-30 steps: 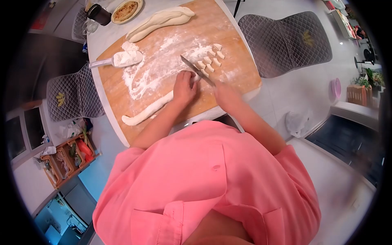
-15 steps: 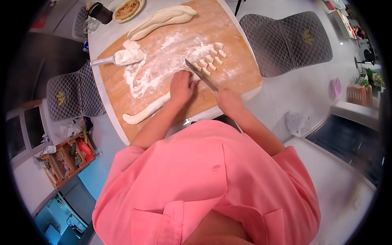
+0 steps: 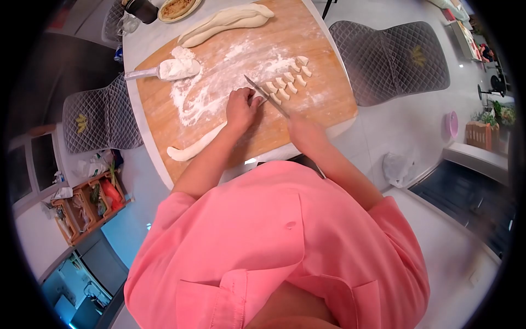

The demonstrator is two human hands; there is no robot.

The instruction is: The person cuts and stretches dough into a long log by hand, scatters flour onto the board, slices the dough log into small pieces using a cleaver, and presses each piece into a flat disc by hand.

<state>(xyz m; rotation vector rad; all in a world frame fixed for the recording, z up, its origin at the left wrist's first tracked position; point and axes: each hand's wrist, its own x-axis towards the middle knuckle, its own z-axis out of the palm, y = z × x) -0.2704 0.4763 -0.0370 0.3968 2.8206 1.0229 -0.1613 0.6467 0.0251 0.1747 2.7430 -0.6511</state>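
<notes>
My left hand is closed over a long rope of dough, near its right end. Much of the rope is hidden behind this hand and forearm. In my right hand is a knife, its blade slanting up and left beside my left fingertips. Just right of the blade, several small cut dough pieces lie in two slanting rows. All of this rests on a floured wooden board.
A thick folded roll of dough lies at the board's far side. A scoop of flour sits at the left. Beyond the board are a plate with a flatbread and a dark cup. Quilted chairs flank the table.
The knife and my left hand have shifted slightly left along the dough rope. Another small piece now shows right of the blade. The whole view has shifted a little.
</notes>
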